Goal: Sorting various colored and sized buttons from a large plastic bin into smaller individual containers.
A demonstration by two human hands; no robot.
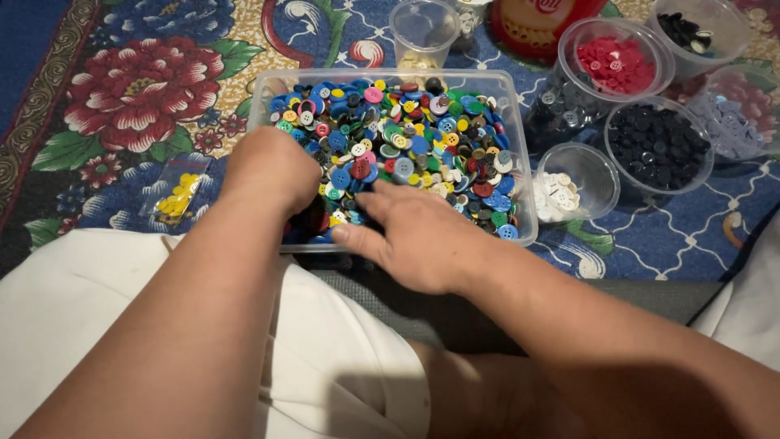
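At centre frame, a clear plastic tub [520, 146] holds mixed coloured buttons [422, 138]; the left hand [272, 171] digs in curled (its grasp hidden), while the right hand [414, 232] lies flat, fingers spread, on the buttons' near edge.

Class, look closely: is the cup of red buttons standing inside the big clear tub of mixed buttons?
No: the cup of red buttons stands on the cloth, outside the tub and to its right.
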